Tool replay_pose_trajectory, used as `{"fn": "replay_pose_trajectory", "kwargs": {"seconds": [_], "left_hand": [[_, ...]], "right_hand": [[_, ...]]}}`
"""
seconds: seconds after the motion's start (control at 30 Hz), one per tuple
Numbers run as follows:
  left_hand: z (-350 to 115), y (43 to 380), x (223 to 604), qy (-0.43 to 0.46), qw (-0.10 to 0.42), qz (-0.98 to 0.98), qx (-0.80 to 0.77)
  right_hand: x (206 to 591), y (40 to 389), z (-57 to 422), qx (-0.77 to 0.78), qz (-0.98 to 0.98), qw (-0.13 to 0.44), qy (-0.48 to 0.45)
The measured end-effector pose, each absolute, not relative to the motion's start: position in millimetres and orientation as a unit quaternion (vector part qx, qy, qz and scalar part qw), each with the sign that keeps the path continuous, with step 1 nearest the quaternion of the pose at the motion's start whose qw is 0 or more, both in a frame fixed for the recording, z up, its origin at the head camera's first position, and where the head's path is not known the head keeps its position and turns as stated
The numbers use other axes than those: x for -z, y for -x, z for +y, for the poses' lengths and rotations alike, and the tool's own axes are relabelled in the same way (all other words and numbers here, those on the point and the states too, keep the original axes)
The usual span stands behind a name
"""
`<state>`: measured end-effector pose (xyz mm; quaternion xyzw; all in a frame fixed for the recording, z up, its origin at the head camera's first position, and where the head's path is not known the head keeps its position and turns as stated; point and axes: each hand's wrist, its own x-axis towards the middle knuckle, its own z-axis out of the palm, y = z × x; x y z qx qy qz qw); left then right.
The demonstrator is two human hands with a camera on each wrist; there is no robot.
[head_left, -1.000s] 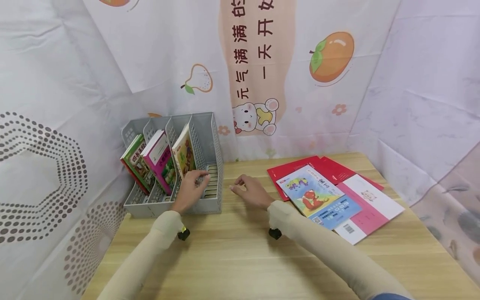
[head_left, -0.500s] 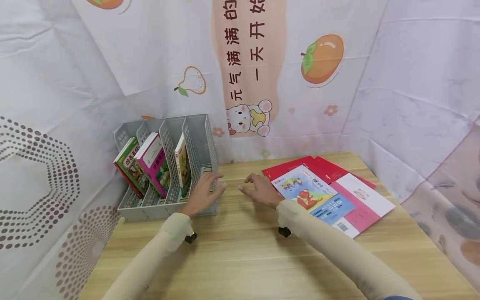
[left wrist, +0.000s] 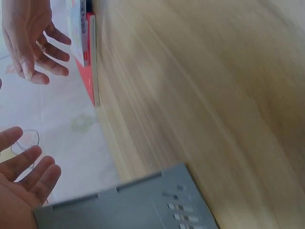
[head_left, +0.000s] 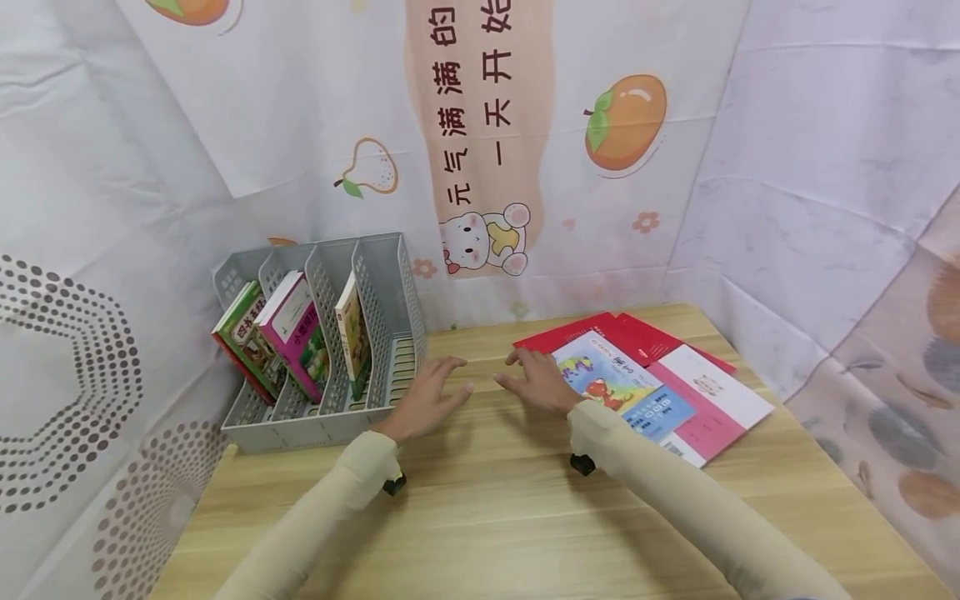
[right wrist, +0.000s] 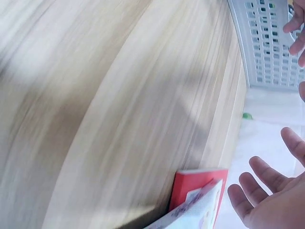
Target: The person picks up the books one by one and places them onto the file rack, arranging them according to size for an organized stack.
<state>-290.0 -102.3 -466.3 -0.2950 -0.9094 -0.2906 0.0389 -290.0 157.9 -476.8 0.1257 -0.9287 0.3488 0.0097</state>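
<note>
My left hand (head_left: 426, 402), fingers apart and holding nothing, is above the table just right of the grey book rack (head_left: 307, 431). Opposite it, my right hand (head_left: 538, 383) hovers beside the pile of books, also with nothing in its loosely bent fingers. Upright in the rack's slots stand a green-and-red book (head_left: 251, 342), a purple book (head_left: 302, 337) and a thin yellow book (head_left: 354, 333). The rack's rightmost slot (head_left: 397, 367) shows its bare slatted floor. On the pile, a blue picture book (head_left: 660, 412) lies on top, partly covered by my right hand and sleeve.
Beneath the blue book lie red books (head_left: 637, 337) and a pink-and-white book (head_left: 723, 404). The wooden table (head_left: 480, 517) ends at a printed curtain (head_left: 547, 292) behind. Both wrists carry small black devices, such as the right wrist device (head_left: 582, 464).
My left hand has withdrawn from the yellow book and moved right, out of the rack. That book now leans against the right divider of its slot. My right hand shifts slightly right, towards the pile.
</note>
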Motion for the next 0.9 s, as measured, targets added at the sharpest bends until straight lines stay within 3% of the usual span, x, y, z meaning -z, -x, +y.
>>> {"fn": "replay_pose_trajectory", "kwargs": {"seconds": [0.27, 0.9], "left_hand": [[-83.8, 287.4, 467.3, 0.317, 0.039, -0.901, 0.293], [-47.1, 276.8, 487.7, 0.338, -0.018, -0.893, 0.297]], "right_hand": [[474.4, 285.4, 179.1, -0.335, -0.935, 0.011, -0.116], [493.3, 274.3, 251.4, -0.274, -0.960, 0.041, -0.046]]}}
